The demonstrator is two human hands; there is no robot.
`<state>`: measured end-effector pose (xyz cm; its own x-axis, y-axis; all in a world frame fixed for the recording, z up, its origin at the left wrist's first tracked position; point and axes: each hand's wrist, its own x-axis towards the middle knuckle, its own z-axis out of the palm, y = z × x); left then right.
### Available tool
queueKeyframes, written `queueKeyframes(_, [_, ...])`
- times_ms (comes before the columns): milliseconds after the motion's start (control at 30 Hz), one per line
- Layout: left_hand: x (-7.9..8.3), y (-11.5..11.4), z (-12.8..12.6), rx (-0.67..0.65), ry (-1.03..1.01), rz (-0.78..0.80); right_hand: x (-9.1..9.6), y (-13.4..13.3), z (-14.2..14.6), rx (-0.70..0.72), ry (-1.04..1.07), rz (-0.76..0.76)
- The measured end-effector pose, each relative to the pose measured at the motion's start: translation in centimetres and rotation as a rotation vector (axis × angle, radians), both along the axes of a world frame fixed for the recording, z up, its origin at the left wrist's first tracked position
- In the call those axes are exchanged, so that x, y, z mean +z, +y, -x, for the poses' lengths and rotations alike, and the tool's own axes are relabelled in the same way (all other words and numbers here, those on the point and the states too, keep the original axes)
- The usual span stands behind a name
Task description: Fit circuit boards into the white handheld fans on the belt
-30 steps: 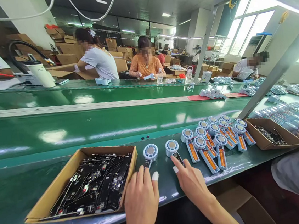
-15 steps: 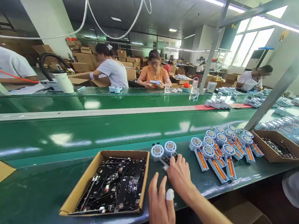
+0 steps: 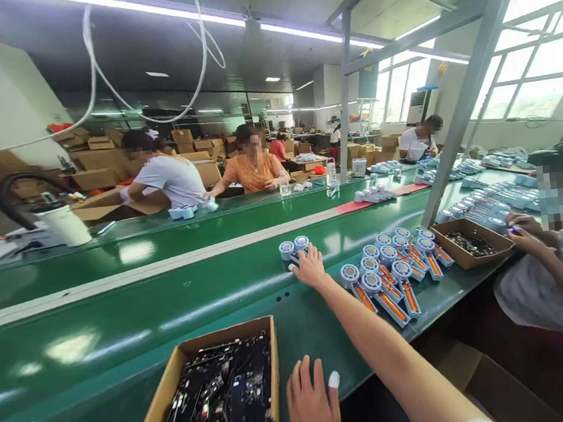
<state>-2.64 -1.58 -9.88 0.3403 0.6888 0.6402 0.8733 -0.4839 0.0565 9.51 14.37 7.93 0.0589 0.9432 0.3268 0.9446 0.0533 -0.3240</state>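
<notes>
My right hand [image 3: 310,266] reaches forward over the green conveyor belt, its fingers wrapped over the handle ends of two light-blue handheld fan housings. The left one's round head [image 3: 286,250] and the right one's round head [image 3: 301,242] stick out beyond my fingers. The handles are mostly hidden under the hand, with a dark part showing beside it. Near the table's front edge, my left hand [image 3: 311,399] is open with nothing in it, a white cover on its thumb. Just left of it stands a cardboard box [image 3: 276,366] of black circuit boards [image 3: 220,392].
Several fan housings with orange strips in their handles [image 3: 392,307] lie to the right of my forearm. Beyond them is another cardboard box [image 3: 497,252], beside a co-worker [image 3: 559,269]. A slanted metal post [image 3: 448,146] rises there. More people sit across the belt [image 3: 167,270].
My right hand has carried the two fan housings forward from the table to the belt. My left hand stays low near the box. The view has turned right.
</notes>
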Motion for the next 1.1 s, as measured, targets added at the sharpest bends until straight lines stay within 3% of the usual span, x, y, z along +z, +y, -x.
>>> queueKeyframes(133, [0.1,0.7,0.9,-0.057,0.051,-0.026,-4.5,-7.9,-1.9,0.035,0.031,-0.047])
queueKeyframes(200, [0.5,0.6,0.7,-0.034,0.072,-0.059,-7.5,-12.7,-4.1,0.071,0.140,-0.195])
queueKeyframes(300, [1.2,0.1,0.1,0.016,0.093,-0.091,-10.4,-16.8,-8.0,-0.043,0.093,-0.281])
queueKeyframes(433, [2.3,-0.3,-0.5,0.036,0.049,-0.079,-10.0,-14.5,-10.5,-0.127,-0.084,-0.158])
queueKeyframes(567, [3.3,-0.5,-0.9,0.016,-0.006,-0.043,-8.4,-11.5,-9.6,-0.093,-0.140,-0.046])
queueKeyframes(767, [4.1,-0.9,-1.4,0.027,-0.079,0.000,-8.6,-13.3,-9.8,0.131,-0.080,-0.021])
queueKeyframes(933, [4.1,-1.0,-1.3,0.036,-0.148,0.054,-8.6,-13.0,-12.0,0.144,-0.056,-0.009])
queueKeyframes(1100, [4.9,-1.1,-1.4,0.020,-0.226,0.147,-7.9,-13.4,-10.4,0.128,-0.105,0.060])
